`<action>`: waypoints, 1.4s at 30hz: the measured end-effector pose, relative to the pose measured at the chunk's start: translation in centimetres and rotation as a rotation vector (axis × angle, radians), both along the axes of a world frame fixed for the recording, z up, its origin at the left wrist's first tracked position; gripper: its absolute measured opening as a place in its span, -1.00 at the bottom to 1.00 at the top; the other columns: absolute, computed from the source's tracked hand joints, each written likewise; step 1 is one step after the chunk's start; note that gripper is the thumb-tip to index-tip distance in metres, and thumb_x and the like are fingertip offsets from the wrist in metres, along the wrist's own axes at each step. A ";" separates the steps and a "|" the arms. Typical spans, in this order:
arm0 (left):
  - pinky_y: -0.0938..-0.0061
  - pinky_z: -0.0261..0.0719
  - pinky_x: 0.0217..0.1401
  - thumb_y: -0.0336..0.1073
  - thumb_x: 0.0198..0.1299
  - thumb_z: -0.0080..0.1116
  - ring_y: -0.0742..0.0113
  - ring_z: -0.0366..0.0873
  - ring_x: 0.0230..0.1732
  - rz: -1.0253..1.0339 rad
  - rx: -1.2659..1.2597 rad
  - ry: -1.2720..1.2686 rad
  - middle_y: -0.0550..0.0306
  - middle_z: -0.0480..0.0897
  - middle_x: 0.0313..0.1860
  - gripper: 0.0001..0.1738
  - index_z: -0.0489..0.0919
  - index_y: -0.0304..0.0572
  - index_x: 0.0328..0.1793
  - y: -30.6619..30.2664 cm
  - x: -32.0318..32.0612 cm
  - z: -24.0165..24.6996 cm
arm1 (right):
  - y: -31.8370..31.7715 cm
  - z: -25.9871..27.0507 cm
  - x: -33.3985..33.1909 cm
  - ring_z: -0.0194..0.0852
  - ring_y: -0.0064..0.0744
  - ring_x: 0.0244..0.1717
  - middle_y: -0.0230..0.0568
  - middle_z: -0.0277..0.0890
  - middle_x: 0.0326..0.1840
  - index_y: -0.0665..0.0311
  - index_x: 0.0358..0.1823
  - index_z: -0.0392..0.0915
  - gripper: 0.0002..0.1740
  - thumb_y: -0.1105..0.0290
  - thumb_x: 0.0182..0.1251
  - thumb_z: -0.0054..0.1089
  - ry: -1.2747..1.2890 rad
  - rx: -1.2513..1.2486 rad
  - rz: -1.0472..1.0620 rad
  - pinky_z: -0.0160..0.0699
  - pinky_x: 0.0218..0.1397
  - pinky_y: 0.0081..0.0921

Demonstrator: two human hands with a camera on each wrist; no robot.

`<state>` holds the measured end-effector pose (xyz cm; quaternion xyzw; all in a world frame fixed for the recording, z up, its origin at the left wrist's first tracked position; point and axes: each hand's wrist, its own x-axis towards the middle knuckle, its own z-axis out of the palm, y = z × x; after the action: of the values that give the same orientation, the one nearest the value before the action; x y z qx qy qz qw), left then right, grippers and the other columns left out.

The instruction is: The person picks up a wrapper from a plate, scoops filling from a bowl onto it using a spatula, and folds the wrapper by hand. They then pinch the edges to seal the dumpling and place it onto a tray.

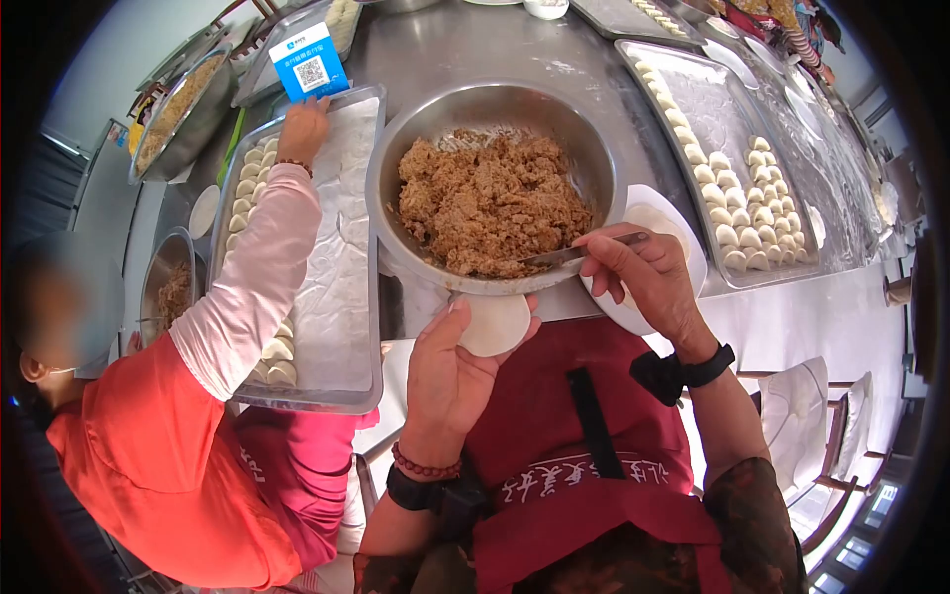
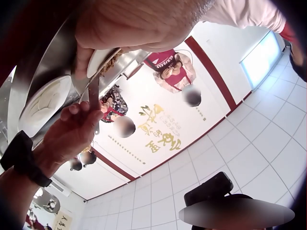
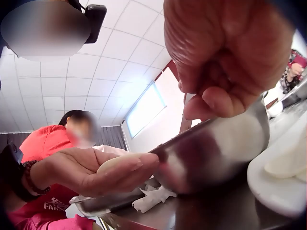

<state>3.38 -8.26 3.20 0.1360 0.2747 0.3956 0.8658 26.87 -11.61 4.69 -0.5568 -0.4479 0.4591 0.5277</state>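
In the head view my left hand (image 1: 450, 371) holds a round white dumpling wrapper (image 1: 497, 327), cupped between thumb and fingers just below the bowl's near rim. My right hand (image 1: 643, 272) pinches a flat metal spatula (image 1: 562, 255), its blade end in the brown minced filling (image 1: 485, 203). That filling heaps in a large steel bowl (image 1: 594, 148). Part of a white plate (image 1: 697, 259) with flat wrappers (image 1: 648, 223) shows behind my right hand. From the right wrist view, the wrapper (image 3: 122, 164) lies along the left hand's slightly bent fingers.
A tray (image 1: 371, 337) to the left carries rows of dumplings, and another person's hand (image 1: 305, 129) reaches to its far end by a blue QR-code card (image 1: 309, 64). More dumplings fill part of the right tray (image 1: 712, 119). Another bowl (image 1: 203, 129) of filling stands far left.
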 end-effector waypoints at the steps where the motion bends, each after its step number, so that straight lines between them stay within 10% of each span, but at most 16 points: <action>1: -0.17 0.47 0.43 -0.23 0.56 -0.22 -0.30 0.43 0.38 -0.001 0.003 0.001 -0.34 0.43 0.38 -0.48 0.17 -0.40 0.50 0.0 0.0 0.0 | -0.1 0.0 -0.1 0.53 -0.67 -0.47 -0.30 0.64 -0.34 0.40 -0.05 0.70 -0.72 0.31 0.52 0.16 0.025 -0.001 -0.001 0.40 -0.51 -0.70; 22: -0.18 0.40 0.47 -0.07 0.60 -0.36 -0.36 0.43 0.35 -0.044 -0.005 -0.037 -0.41 0.50 0.28 -0.42 0.27 -0.56 0.38 -0.8 -2.0 2.9 | -1.5 1.9 -2.7 0.67 -0.43 -0.38 -0.16 0.66 -0.29 0.45 0.16 0.50 -0.59 0.20 0.57 0.04 0.583 -0.100 -0.148 0.60 -0.46 -0.57; 32: -0.19 0.31 0.52 0.08 0.60 -0.48 -0.40 0.33 0.42 0.059 -0.007 -0.141 -0.52 0.42 0.33 -0.27 0.22 -0.60 0.41 -0.8 -1.2 3.8 | -6.6 1.2 -6.6 0.70 -0.36 -0.11 -0.11 0.67 -0.04 0.42 0.10 0.60 -0.72 0.53 0.41 0.20 0.256 0.138 -0.006 0.71 -0.10 -0.50; 36: -0.21 0.25 0.54 0.10 0.59 -0.47 -0.45 0.26 0.46 0.095 -0.044 -0.145 -0.58 0.36 0.37 -0.24 0.20 -0.62 0.41 -1.1 -1.3 4.0 | -6.5 0.2 -6.4 0.69 -0.24 -0.21 -0.07 0.65 -0.08 0.27 0.00 0.66 -0.63 0.66 0.12 0.36 -0.459 0.562 0.073 0.67 -0.17 -0.47; 42: -0.12 0.37 0.50 0.04 0.60 -0.40 -0.35 0.43 0.35 0.098 -0.064 -0.137 -0.33 0.51 0.23 -0.36 0.30 -0.53 0.30 -1.4 -1.8 3.8 | -6.8 1.1 -5.9 0.67 -0.24 -0.22 -0.09 0.64 -0.11 0.28 -0.02 0.67 -0.66 0.65 0.13 0.33 -0.556 0.592 0.140 0.66 -0.16 -0.44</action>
<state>1.57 -9.70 7.00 0.0671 0.2335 0.4369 0.8661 20.98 -18.45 5.77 -0.4520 -0.7230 0.1771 0.4915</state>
